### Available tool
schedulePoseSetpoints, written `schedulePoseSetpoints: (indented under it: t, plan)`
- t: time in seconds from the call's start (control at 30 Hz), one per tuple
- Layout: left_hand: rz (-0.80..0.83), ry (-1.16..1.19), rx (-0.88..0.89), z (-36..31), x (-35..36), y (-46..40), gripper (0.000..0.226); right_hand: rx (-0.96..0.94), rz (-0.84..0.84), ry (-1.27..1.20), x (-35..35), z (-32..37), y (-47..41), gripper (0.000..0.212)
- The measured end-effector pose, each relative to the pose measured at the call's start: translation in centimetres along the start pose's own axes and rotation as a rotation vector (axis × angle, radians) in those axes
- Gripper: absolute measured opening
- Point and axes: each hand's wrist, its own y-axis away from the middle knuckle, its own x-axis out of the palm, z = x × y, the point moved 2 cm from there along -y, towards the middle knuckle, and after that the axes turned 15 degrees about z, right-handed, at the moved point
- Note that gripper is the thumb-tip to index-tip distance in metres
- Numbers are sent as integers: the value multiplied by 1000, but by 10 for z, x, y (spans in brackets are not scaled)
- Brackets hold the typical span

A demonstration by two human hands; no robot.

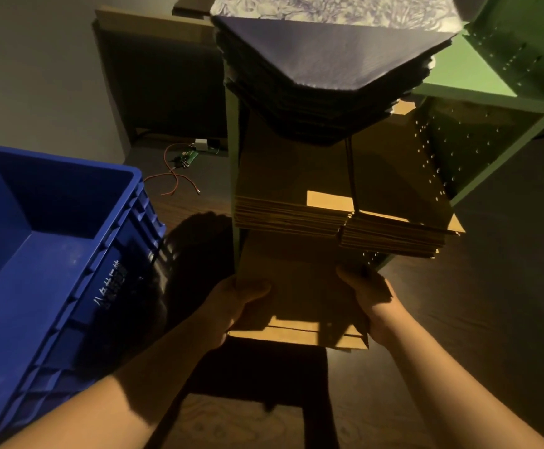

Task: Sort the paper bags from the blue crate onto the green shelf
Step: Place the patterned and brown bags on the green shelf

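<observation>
At the left stands the deep blue plastic crate [53,254]; its inside shows only bare blue walls and floor, with no bag visible in it. Its right wall is near the left forearm, with a dark shadow between them. Behind the crate, on the dark wooden floor [491,319], lie thin red wires [173,176] and a small green circuit board [188,156], well apart from the hands.

The left hand [231,306] grips the left edge of a flat stack of brown paper bags [300,299], thumb on top and fingers curled under. The right hand [369,298] holds the right edge in the same way, so both hands are clamped on this stack. The far end of the stack goes under the lower level of the green shelf [491,92], while the near end hangs over open floor.

On the level above rest two piles of flat brown paper bags [345,218], side by side and sticking out past the front edge. Higher still sits a pile of dark purple paper bags [329,69], also overhanging. To the right of this pile, the green board is bare.
</observation>
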Motion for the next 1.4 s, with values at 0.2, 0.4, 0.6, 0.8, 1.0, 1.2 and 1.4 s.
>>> schedulePoseSetpoints:
  t: [0.2, 0.4, 0.6, 0.8, 1.0, 1.2, 1.4]
  plan:
    - [26, -35, -68, -18, 2, -12, 63, 56, 40, 43, -1, -31, 19, 43]
    - [42, -24, -75, -43, 7, -22, 45, -115, -21, 75, 2, -22, 8, 44]
    - [24, 139, -52, -41, -2, -30, 76, -160, -108, 58, 5, -20, -10, 38]
    - [-2, 152, -22, -38, -6, -31, 47, -143, -129, 118, 7, -21, -23, 41]
    - [-182, -169, 104, -20, -13, -15, 79, -148, -95, 336, 11, -23, -16, 56]
    - [-54, -702, 318, 0, -20, 7, 113, -267, 45, 638, 4, -34, 8, 77]
    - [-154, -873, 397, 0, -20, 13, 96, -214, -11, 742, -3, -41, 15, 86]
